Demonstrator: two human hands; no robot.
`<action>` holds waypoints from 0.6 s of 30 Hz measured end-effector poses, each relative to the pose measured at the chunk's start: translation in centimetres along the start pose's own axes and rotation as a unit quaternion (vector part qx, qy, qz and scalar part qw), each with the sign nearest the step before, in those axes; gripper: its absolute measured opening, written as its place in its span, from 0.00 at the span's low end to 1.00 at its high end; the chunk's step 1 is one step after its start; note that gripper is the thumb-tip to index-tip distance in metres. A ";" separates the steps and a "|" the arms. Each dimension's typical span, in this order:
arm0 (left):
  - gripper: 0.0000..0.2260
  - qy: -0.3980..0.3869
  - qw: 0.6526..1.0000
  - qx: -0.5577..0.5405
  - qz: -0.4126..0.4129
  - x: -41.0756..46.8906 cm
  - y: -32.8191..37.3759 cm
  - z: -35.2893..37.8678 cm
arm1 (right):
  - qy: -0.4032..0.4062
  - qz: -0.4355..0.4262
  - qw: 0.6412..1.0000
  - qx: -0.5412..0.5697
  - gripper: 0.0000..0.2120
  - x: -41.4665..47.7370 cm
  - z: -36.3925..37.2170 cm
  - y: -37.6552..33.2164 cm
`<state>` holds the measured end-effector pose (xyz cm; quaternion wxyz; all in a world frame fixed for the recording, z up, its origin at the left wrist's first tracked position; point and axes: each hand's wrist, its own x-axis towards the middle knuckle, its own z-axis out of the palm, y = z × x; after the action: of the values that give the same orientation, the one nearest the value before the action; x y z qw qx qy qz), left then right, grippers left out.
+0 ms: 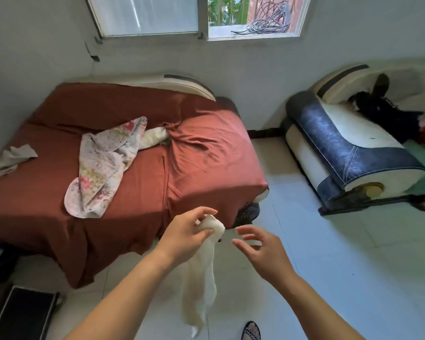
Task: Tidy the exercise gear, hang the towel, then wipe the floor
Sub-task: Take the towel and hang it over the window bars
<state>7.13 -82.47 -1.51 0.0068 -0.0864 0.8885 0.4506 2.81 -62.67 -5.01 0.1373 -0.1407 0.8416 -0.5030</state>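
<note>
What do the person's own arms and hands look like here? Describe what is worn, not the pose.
Both forearms are bare: no sleeves reach into view. The left hand and the right hand wear no gloves, and no rings, watch or bracelets show. The fingernails look short and unpainted, as far as can be seen.

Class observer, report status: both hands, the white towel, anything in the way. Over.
Left hand pinching white towel at its top; towel hanging free above floor. Right hand open, beside it, not touching. Bed directly ahead.
</note>
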 end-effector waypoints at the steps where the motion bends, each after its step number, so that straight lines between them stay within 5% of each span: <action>1: 0.16 0.001 1.000 0.000 0.005 1.1 1.1 0.3 | 0.000 -0.005 1.000 0.002 0.09 0.9 -1.0 0.1; 12: 0.19 -0.078 0.989 -0.009 0.128 11.7 12.7 4.5 | -0.018 -0.090 0.995 0.026 0.20 9.5 -14.6 0.4; 18: 0.17 -0.095 0.984 -0.019 0.147 17.6 14.3 6.3 | 0.024 -0.110 0.994 -0.013 0.09 14.1 -20.2 2.0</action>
<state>-12.89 -71.73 4.65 0.0234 0.0878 0.8783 0.4694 -17.90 -50.72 1.22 0.0593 -0.2226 0.8305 -0.5072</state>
